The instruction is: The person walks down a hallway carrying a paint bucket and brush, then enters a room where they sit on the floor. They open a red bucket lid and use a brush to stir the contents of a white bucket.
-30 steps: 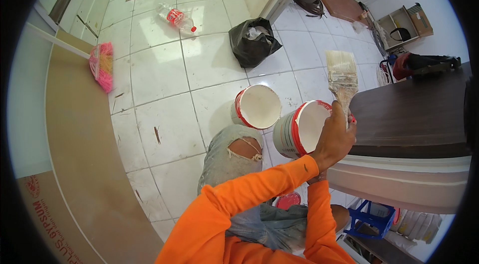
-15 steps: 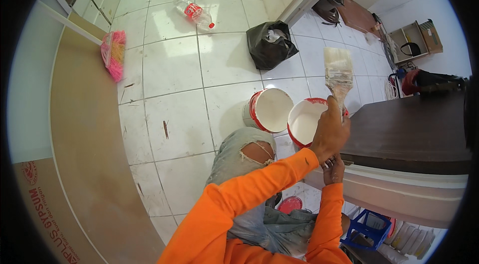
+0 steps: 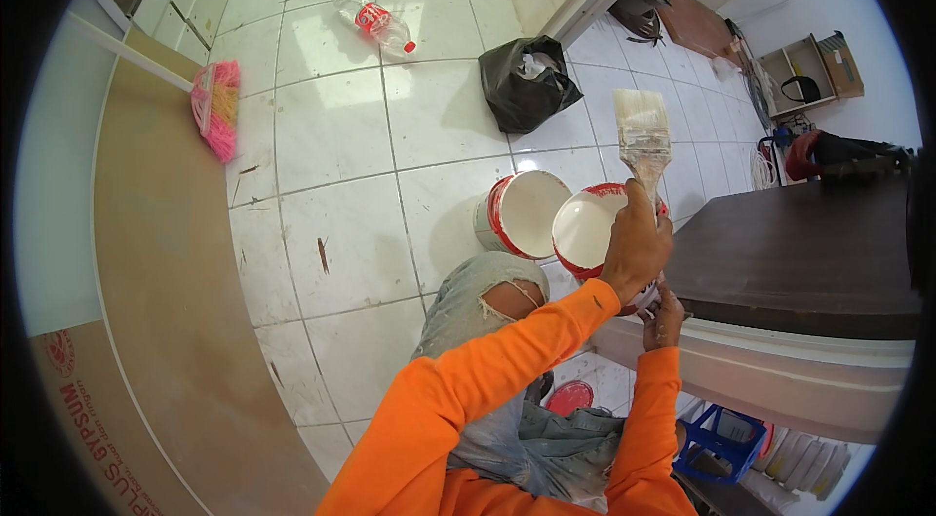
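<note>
My left hand (image 3: 639, 248) is closed round the handle of a wide paintbrush (image 3: 644, 126). Its pale bristles point up and away from me, and dried paint coats the ferrule. Beneath the brush is a red-rimmed paint bucket (image 3: 583, 228) with white paint inside, partly covered by my left hand. My right hand (image 3: 664, 321) is at the near lower side of this bucket, fingers curled against it; the exact grip is partly hidden. Touching its left side stands a second red-rimmed bucket (image 3: 531, 209), whitish inside.
A black plastic bag (image 3: 526, 87) and a plastic bottle (image 3: 375, 20) are on the tiles ahead. A dark brown panel (image 3: 799, 248) is close on my right. At left are a pink broom (image 3: 216, 111) and a long brown board (image 3: 166, 253). A blue crate (image 3: 721, 443) stands lower right.
The brush and my left hand have shifted slightly left. The paint bucket in front has also moved a little left, and more of its near side shows by my right hand.
</note>
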Tool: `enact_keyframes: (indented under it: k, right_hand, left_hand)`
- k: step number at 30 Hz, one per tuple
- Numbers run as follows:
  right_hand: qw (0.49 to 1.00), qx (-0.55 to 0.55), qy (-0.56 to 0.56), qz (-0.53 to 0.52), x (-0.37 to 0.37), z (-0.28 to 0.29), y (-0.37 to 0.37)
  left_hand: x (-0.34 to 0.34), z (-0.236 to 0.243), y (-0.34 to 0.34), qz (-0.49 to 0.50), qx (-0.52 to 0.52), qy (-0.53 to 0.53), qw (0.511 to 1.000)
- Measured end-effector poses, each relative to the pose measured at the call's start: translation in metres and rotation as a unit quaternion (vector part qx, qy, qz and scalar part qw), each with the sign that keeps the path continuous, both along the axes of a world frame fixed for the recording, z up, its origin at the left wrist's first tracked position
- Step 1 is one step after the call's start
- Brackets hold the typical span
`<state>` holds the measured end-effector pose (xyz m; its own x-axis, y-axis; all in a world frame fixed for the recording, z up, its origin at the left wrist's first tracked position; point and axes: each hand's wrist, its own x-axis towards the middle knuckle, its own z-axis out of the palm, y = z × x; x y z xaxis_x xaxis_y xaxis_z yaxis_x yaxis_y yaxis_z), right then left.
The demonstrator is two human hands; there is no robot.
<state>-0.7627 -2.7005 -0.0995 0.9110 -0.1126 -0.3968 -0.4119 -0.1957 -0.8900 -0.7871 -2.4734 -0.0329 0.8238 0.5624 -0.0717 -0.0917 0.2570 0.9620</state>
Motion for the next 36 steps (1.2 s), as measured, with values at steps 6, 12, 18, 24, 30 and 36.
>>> enact_keyframes:
  k: [6, 12, 18, 24, 30, 36]
  right_hand:
    - [0.999, -0.047, -0.019, 0.002, 0.006, 0.004, -0.001]
    - [0.998, -0.046, -0.031, 0.003, 0.013, 0.004, -0.007]
    - [0.999, -0.027, -0.04, 0.004, 0.015, 0.007, -0.003]
    - [0.998, -0.054, -0.036, 0.024, 0.02, 0.009, -0.009]
    - [0.998, -0.036, -0.042, 0.027, 0.02, 0.006, -0.012]
    - [0.999, -0.007, -0.041, 0.01, 0.015, 0.008, -0.003]
  left_hand:
    - [0.002, -0.004, 0.0, 0.011, 0.002, 0.001, 1.0]
    - [0.002, -0.004, 0.0, 0.011, 0.0, 0.003, 1.0]
    - [0.005, -0.008, -0.001, 0.017, -0.004, -0.006, 1.0]
    - [0.005, -0.006, -0.001, 0.016, -0.014, -0.002, 1.0]
    - [0.005, -0.005, -0.001, 0.009, 0.0, 0.002, 1.0]
    - [0.006, -0.006, -0.001, 0.011, -0.002, -0.013, 1.0]
